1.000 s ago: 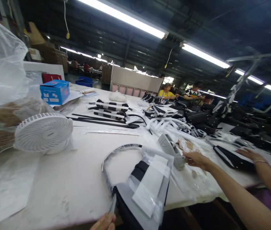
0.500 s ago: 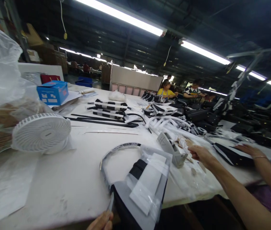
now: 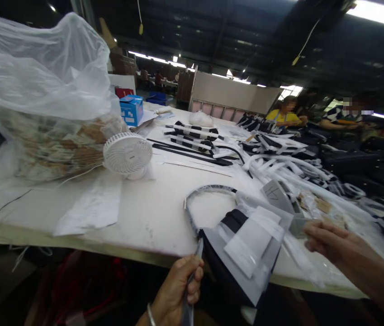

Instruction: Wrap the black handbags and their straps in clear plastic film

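Fingers of the right hand have come back from the brown pieces to beside the grey dispenser, how closed I cannot tell, so the bag, overhanging the worktop, seems steadied only by the left hand, its grip closed around a grey strip.

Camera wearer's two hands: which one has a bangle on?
The left hand, gripping the narrow, shiny grey strap: a thin silver-coloured bangle circles its wrist. The right hand shows none.
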A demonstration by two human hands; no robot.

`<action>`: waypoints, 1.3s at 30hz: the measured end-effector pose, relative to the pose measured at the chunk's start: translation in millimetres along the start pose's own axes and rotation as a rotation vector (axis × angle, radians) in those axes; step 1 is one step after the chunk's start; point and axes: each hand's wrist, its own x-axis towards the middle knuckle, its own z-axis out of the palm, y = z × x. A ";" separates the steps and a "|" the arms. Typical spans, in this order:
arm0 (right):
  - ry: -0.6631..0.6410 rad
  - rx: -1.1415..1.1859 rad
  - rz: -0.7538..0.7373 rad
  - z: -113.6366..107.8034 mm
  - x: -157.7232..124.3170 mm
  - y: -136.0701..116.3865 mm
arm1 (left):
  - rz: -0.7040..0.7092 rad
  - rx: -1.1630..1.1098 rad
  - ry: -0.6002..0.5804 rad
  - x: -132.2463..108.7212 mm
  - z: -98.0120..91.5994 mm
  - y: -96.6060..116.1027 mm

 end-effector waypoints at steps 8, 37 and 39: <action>-0.662 0.103 0.063 195.6 -87.9 -66.7 | 0.152 0.198 -0.169 -8.1 -9.1 -7.8; -0.182 -0.334 0.251 224.4 -101.6 -37.6 | -0.024 -0.015 -0.375 -4.6 -35.3 -17.2; -0.179 -0.245 0.256 224.7 -109.5 -29.8 | -0.047 -0.032 -0.375 -4.6 -35.9 -15.0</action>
